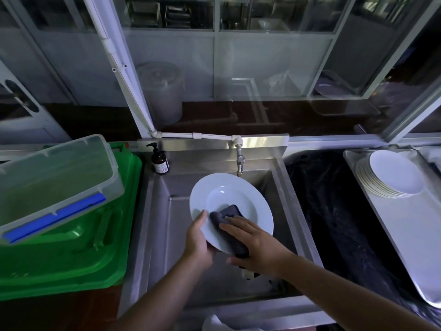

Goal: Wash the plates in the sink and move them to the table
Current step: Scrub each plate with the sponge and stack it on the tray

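1. While it is held tilted above the sink [274, 187], the white plate [229, 194] shows its hollow face to the person, so I judge it is in the scrubbing step and the water can run down into the basin.
2. The left hand [198, 237] grips the plate at its near left rim, thumb on the upper face and the other fingers curled under it, which keeps the plate steady against pushing.
3. The right hand [257, 242] presses a dark cloth [226, 216] on the near part of the plate; its fingers lie nearly straight and close together on top of the cloth, and the thumb hangs free at the near side.
4. The tap [239, 163] stands just beyond the far rim of the plate; I cannot tell if water is running.
5. A soap bottle [160, 161] waits at the far left corner of the sink, within easy reach.
6. At the far right a stack of plates [391, 177] rests on a pale tray [405, 225]; whether they are already washed is not clear.
7. On the left a clear box [55, 185] lies tilted on a green bin lid [71, 254].
8. The sink bottom under the hands is hidden, the dark area right of the sink is hard to read, and the tray is cut off by the picture edge.
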Demonstrator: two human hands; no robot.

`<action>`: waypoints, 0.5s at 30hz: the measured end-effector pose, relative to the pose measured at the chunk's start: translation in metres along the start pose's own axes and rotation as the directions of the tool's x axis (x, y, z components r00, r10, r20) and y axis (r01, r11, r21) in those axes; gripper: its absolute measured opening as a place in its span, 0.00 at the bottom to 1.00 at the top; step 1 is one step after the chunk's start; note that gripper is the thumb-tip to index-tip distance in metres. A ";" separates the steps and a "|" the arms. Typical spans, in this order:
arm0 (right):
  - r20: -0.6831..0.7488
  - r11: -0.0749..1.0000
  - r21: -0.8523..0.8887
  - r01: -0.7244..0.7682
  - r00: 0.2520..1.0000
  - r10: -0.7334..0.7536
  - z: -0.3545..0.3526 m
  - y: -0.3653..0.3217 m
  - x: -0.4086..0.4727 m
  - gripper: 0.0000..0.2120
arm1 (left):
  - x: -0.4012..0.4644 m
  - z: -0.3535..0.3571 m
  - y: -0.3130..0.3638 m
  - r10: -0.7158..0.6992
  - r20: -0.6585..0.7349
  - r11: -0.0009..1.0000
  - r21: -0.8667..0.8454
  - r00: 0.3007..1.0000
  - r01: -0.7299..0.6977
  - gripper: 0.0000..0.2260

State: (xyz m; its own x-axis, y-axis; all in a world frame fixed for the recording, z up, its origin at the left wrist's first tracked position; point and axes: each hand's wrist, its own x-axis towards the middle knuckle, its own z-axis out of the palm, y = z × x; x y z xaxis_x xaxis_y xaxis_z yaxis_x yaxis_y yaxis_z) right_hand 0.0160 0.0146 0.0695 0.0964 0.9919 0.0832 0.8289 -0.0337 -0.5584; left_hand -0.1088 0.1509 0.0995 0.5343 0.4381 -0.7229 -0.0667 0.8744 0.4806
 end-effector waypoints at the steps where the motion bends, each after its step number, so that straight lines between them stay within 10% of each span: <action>1: -0.002 0.999 0.038 -0.012 1.000 0.012 0.004 0.001 0.004 0.40 | -0.002 0.000 0.000 -0.007 0.036 1.000 -0.007 0.999 0.008 0.24; 6: -0.031 0.986 0.127 -0.111 0.993 0.116 0.000 0.014 0.034 0.37 | -0.010 -0.003 0.000 0.000 0.154 1.000 0.020 0.988 -0.003 0.20; 10: -0.028 0.986 -0.105 -0.132 0.991 0.130 -0.020 0.037 0.042 0.30 | -0.009 -0.008 0.003 0.052 0.079 0.998 0.022 0.995 -0.054 0.19; 15: -0.039 0.984 0.064 -0.165 0.985 0.168 -0.020 0.005 0.021 0.26 | -0.009 -0.004 0.006 0.086 -0.042 0.994 -0.056 0.995 -0.089 0.19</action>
State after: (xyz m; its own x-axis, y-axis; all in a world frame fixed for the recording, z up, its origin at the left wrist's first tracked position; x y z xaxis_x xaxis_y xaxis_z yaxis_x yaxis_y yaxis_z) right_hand 0.0333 0.0326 0.0850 0.2556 0.9666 0.0203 0.7648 -0.1893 -0.6158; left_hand -0.1176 0.1532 0.1064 0.4904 0.5205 -0.6990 -0.1607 0.8423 0.5145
